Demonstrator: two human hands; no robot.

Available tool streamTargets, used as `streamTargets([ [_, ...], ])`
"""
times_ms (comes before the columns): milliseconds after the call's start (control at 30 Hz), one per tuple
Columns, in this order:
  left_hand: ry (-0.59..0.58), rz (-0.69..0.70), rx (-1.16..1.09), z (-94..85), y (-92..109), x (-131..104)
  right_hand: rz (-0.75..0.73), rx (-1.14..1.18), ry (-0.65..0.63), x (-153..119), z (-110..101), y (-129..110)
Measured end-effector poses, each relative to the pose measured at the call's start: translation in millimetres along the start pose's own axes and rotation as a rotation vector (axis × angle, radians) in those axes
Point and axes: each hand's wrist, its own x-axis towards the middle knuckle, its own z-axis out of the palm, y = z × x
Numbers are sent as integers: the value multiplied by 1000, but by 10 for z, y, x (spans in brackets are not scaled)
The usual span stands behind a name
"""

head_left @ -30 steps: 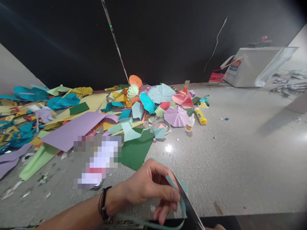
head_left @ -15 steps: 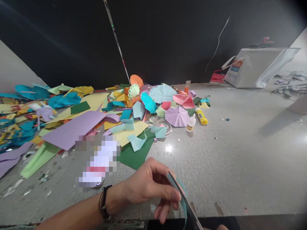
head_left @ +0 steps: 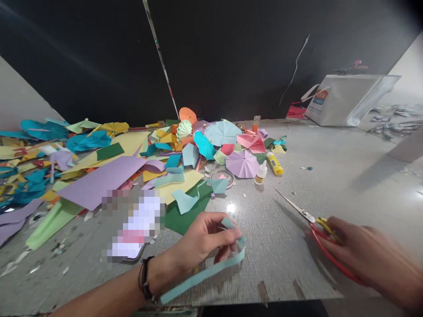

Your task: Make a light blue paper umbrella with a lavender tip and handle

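Between the thumb and fingers of my left hand [head_left: 206, 240] is one end of a narrow light-blue paper strip [head_left: 211, 271]. The strip curls round and trails to the lower left, over the front of the table. Off to the right, my right hand [head_left: 360, 246] grips the handles of a pair of scissors [head_left: 306, 214], one handle red and one yellow. Their blades are together and point to the upper left, apart from the strip. Motion blurs the right hand a little.
Coloured paper scraps [head_left: 99, 180] cover the left and back of the grey table [head_left: 264, 246]. A glue bottle [head_left: 261, 173] and yellow glue stick [head_left: 274, 164] stand or lie mid-table. A phone-like object [head_left: 135, 226], pixelated, lies left. A white bag [head_left: 346, 99] is back right.
My right hand has come into view and moved right with the scissors, away from the strip. The strip now hangs loose from my left hand, its free end toward the lower left.
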Motion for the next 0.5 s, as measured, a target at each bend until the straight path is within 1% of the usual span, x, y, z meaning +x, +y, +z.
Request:
streamTargets([
  [33,7,2,4,5,2,-1,32,-87,-48,119,-56,46],
  [67,11,1,5,8,3,0,46,-135,-68,219,-108,86],
  [133,14,-7,7,8,0,9,50,-179,-96,362,-193,151],
  [200,25,-13,11,3,-9,23,39,-181,-85,439,-248,176],
  [267,47,-23,18,0,-20,35,-13,-149,-31,467,-272,116],
  [300,56,-27,24,0,-26,38,-63,-114,-6,468,-275,42],
  [333,63,-27,31,1,-31,39,-145,-47,15,462,-274,-63],
  [367,61,-27,37,3,-35,39,-253,56,-12,450,-269,-196],
  [400,49,-27,44,4,-39,37,-337,151,-81,435,-262,-347],
  [467,29,-28,59,4,-48,35,-471,293,-175,408,-238,-670],
  [500,22,-32,68,2,-57,35,-520,343,-198,404,-221,-822],
])
